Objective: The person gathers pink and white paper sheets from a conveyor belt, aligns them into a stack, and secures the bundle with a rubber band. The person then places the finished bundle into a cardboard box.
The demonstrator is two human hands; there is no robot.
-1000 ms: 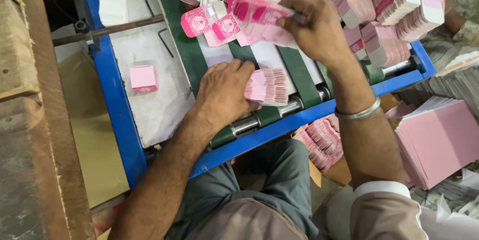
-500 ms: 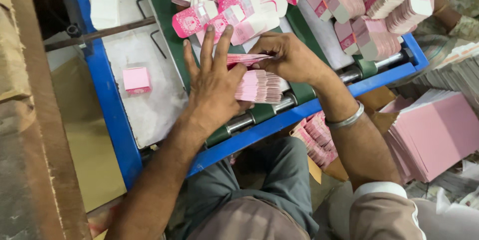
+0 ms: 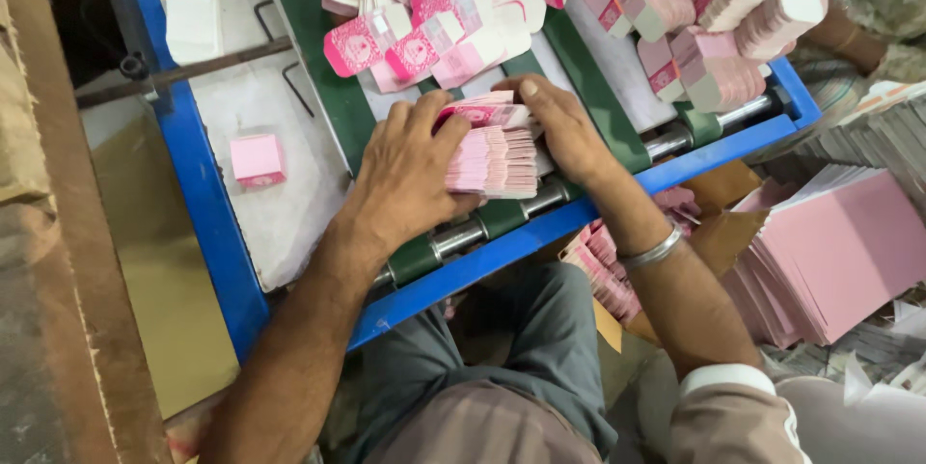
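A thick stack of flat pink and white folded cartons (image 3: 497, 150) rests on the green belts (image 3: 323, 68) at the near end of a blue-framed conveyor (image 3: 207, 204). My left hand (image 3: 410, 170) presses against the stack's left side with the fingers spread over its top. My right hand (image 3: 564, 126) closes on the stack's right side, thumb on top. Behind my hands, a fan of overlapping pink cartons (image 3: 434, 20) lies on the belts.
Bundled carton stacks (image 3: 719, 11) stand at the conveyor's far right. A single small pink carton (image 3: 258, 157) lies on the grey plate. A pile of pink sheets (image 3: 839, 252) sits at the right, more cartons (image 3: 608, 266) below the frame. Another person's arm (image 3: 854, 35) shows top right.
My right hand came down from the fanned cartons with a batch and set it on the stack; both hands now squeeze the stack together. The view shifted slightly.
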